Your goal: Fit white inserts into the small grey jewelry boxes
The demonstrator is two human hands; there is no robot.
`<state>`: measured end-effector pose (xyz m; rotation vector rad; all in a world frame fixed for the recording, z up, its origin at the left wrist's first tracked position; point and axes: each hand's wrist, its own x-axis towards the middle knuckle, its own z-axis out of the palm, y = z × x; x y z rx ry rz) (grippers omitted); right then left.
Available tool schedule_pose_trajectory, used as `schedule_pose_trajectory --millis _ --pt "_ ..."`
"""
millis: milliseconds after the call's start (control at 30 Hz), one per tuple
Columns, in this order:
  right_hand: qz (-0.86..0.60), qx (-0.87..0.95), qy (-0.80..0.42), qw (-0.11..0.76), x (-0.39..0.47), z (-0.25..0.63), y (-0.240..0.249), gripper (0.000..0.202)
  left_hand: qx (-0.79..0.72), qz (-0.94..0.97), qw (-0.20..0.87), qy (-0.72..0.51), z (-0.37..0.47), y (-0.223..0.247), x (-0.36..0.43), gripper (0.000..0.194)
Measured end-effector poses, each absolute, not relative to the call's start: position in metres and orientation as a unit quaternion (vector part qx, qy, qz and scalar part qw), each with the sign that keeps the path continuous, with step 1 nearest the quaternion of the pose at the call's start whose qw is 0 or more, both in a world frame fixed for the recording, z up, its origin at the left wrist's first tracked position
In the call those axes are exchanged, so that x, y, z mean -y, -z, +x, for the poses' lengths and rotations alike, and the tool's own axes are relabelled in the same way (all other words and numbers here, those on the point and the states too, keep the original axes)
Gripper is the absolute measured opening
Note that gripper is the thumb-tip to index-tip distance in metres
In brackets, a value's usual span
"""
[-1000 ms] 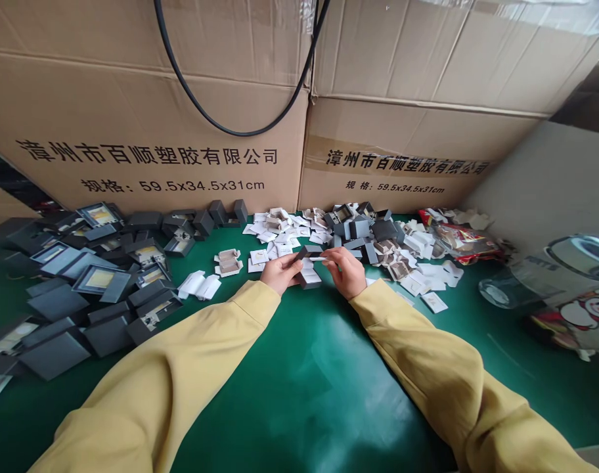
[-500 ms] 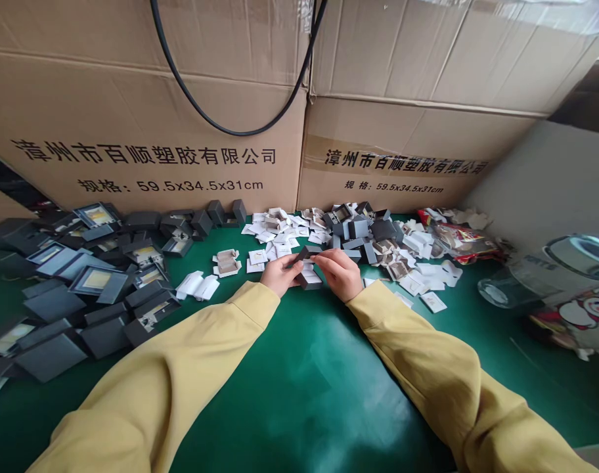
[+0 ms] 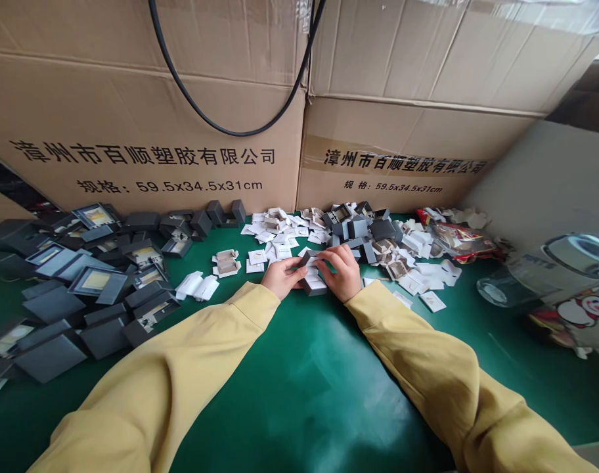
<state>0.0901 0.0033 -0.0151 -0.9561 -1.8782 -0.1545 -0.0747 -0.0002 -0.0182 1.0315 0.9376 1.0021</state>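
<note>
Between my two hands is a small dark grey box [image 3: 315, 284], its lid raised and a white lining showing inside. My left hand [image 3: 282, 278] grips the box from the left, thumb along its side. On the other side my right hand [image 3: 341, 270] has its fingers closed at the lid and inner edge; the fingertips are partly hidden. White cards [image 3: 256, 259] lie just beyond my left hand. An unfolded little carton insert [image 3: 226, 263] and a folded white paper piece [image 3: 197, 286] rest to the left of it.
Many dark boxes [image 3: 97, 282] crowd the left of the green table [image 3: 280, 387]. More grey boxes [image 3: 356, 230] and white inserts [image 3: 418, 240] are heaped behind and right. A clear jar [image 3: 516, 282] stands far right. Large cardboard cartons [image 3: 181, 112] wall the back; a black cable [image 3: 215, 125] hangs before them.
The grey box has turned a little and its lid stands more open, showing more white inside. My right hand's fingers have shifted and curled over the lid; my left hand stays nearly in place.
</note>
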Motion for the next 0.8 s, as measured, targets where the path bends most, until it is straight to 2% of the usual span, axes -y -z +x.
schedule_pose_trajectory --millis 167,300,500,667,800 --pt "-0.44 0.728 -0.038 0.524 -0.0033 0.0875 0.0127 0.018 -0.407 0.48 0.645 -0.433 -0.0753 0.0183 0.0008 0.059" --pt "-0.469 0.714 -0.118 0.506 -0.0025 0.0864 0.0131 0.015 -0.396 0.497 0.641 -0.43 -0.0769 0.0172 0.0008 0.058" --pt "-0.492 0.701 -0.151 0.494 -0.0026 0.0873 0.016 0.014 -0.389 0.517 0.635 -0.422 -0.078 0.0163 0.0019 0.055" --pt "-0.456 0.725 -0.15 0.495 -0.0002 0.0874 0.0121 0.013 -0.391 0.579 0.565 -0.439 -0.0766 0.0198 0.0014 0.045" --pt "-0.422 0.742 -0.206 0.478 0.0048 0.0861 0.008 0.019 -0.4 0.579 0.542 -0.46 -0.0747 0.0216 -0.0005 0.039"
